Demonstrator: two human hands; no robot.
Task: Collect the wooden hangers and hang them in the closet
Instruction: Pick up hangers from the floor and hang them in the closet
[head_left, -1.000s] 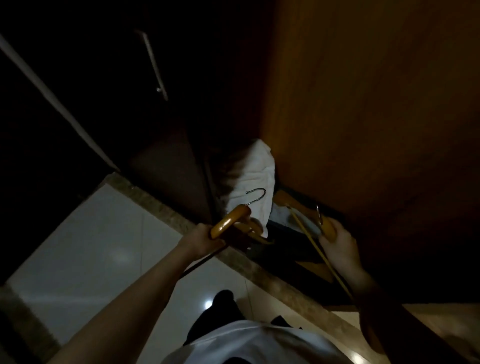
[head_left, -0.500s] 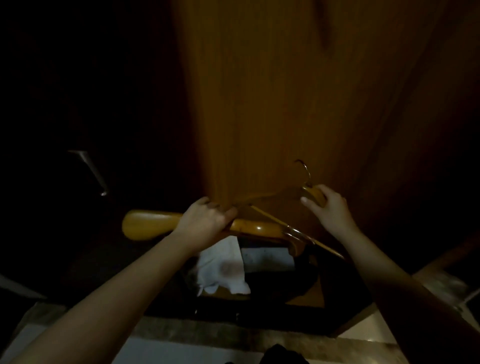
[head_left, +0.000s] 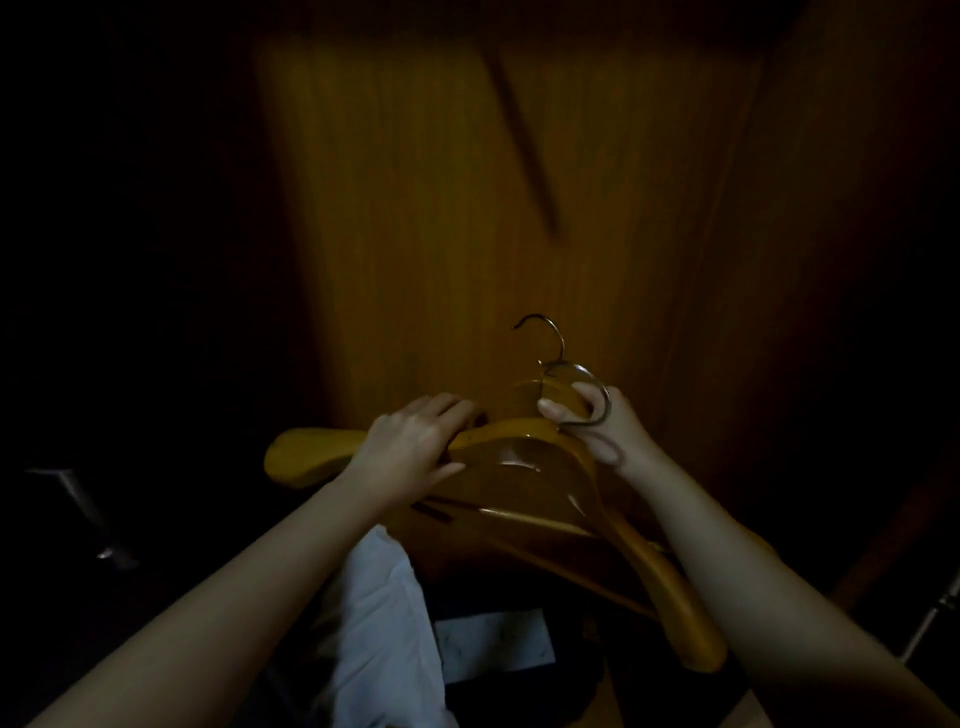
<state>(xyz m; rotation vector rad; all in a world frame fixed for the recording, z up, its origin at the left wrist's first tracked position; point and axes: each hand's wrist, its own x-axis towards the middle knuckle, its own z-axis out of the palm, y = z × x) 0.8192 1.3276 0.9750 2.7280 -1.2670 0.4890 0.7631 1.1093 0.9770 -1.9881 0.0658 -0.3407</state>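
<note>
Two wooden hangers with metal hooks are bunched together in front of me, low in the dim closet. My left hand grips the left shoulder of one hanger. At the necks my right hand closes around both hangers, one metal hook looping over its fingers. The other hook stands up above my right hand. The hangers' right arms slope down to the lower right. No closet rail is visible.
A wooden closet panel fills the view straight ahead. A white cloth and a pale flat packet lie below the hangers. A metal door handle shows in the dark on the left.
The view has tilted up from the floor to the closet panel. My two hands have come together, and the two hangers that were apart are now stacked against each other.
</note>
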